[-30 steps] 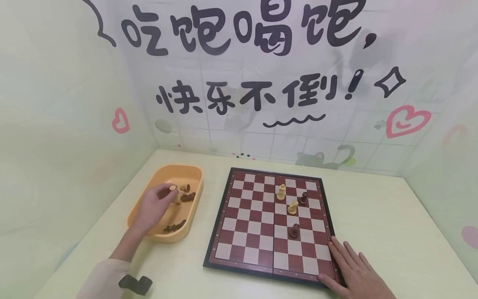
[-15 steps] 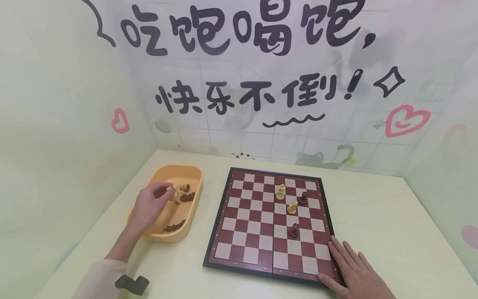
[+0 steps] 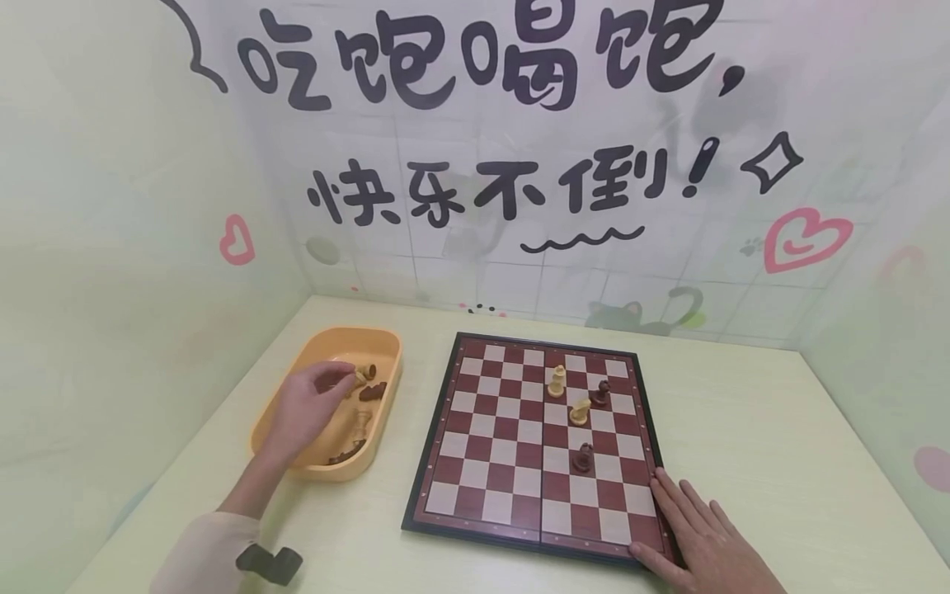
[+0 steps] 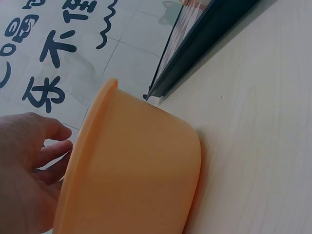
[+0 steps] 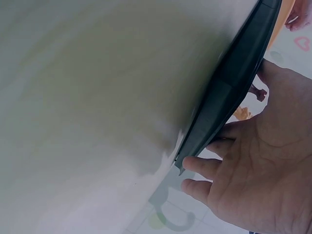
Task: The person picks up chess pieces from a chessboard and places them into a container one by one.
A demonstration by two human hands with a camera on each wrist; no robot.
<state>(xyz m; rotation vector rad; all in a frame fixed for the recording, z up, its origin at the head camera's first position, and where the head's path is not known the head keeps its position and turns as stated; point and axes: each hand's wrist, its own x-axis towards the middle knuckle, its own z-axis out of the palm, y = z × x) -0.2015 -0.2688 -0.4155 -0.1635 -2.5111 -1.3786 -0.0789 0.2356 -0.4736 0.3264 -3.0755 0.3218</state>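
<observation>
In the head view my left hand (image 3: pixel 308 406) reaches into the orange tray (image 3: pixel 260 429), thumb and fingertips pinching a cream chess piece (image 3: pixel 361 379) that they partly cover. The left wrist view shows this hand (image 4: pixel 29 161) behind the tray wall (image 4: pixel 141 165), which hides the piece. Another cream chess piece (image 3: pixel 361 425) lies in the tray, between dark chess pieces (image 3: pixel 373 392). My right hand (image 3: pixel 708 532) rests at the chessboard's (image 3: pixel 500 454) near right corner, with fingers extended along the side edge and the thumb on the front edge.
On the board's right half stand two cream pieces, one a knight (image 3: pixel 580 412), and two dark pieces, including a nearer one (image 3: pixel 583 457). A printed curtain (image 3: pixel 460 272) hangs behind the pale table (image 3: pixel 750 421).
The cream piece that my left hand was holding now lies lower in the tray. Its fingertips have shifted slightly right to another cream piece. The right hand stays on the board.
</observation>
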